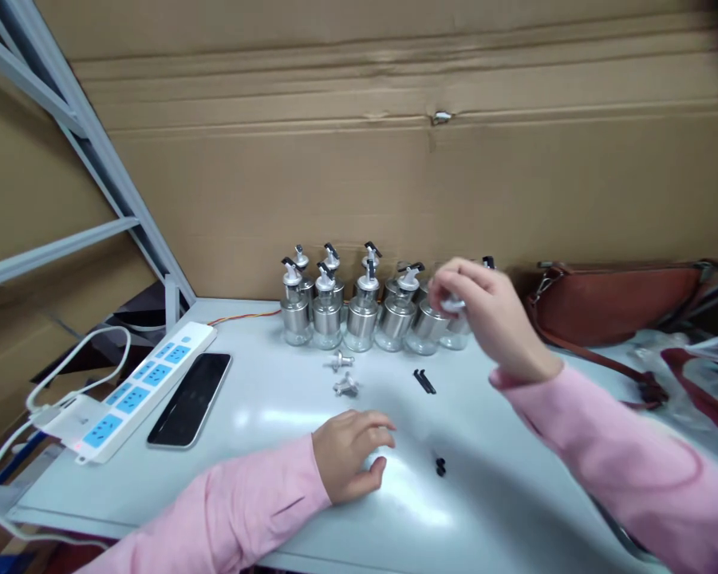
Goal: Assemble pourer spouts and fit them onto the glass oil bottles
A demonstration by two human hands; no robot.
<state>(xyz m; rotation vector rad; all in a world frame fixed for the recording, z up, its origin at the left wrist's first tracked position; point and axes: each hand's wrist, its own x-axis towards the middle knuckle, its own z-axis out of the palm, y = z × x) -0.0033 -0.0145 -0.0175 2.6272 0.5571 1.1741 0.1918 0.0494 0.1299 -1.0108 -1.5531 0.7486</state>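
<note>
My right hand (484, 311) is raised over the right end of a group of glass bottles, its fingers pinched round a small silvery spout top (453, 304) above a bottle (428, 327). My left hand (356, 454) rests near the table's middle with fingers curved apart, nothing in them. Several bottles with metal sleeves (362, 319) stand against the cardboard, many carrying spouts with black flip caps (412, 275). Two loose metal spouts (345, 386) lie in front of them. Thin black pieces (424, 382) and small round black parts (440, 466) lie on the table.
At the left are a white power strip (149, 391) with cables and a black-screened phone (190, 400). A brown leather bag (622, 307) and clear plastic bags (706, 375) lie at the right. A cardboard wall (335, 175) stands behind, with a metal frame (89, 143) at the left.
</note>
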